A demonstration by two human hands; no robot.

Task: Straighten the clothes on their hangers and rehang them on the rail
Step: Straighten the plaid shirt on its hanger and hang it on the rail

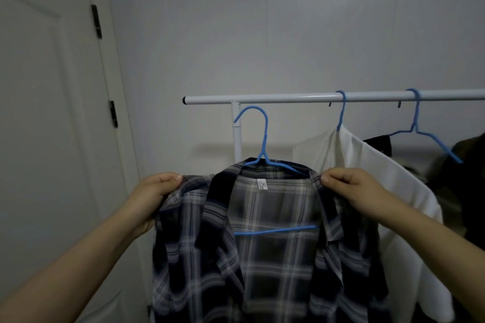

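My left hand (pixel 154 191) and right hand (pixel 349 189) each gripped a shoulder of the plaid shirt (pixel 275 257) on its blue hanger (pixel 263 139). It hung below the white rail (pixel 288 99), against a pale wall (pixel 262 21); a white door (pixel 47 113) stood left.

Both forearms reach up and forward; the left hand (pixel 154 193) and right hand (pixel 351 189) each pinch with curled fingers.

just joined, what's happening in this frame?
A person holds a plaid shirt up on a blue hanger, the left hand and right hand each gripping a shoulder. The hanger's hook is below the rail, not on it, so the shirt is not yet rehung. A white garment hangs on the rail to the right, and past it another blue hanger carries something dark, mostly out of view.
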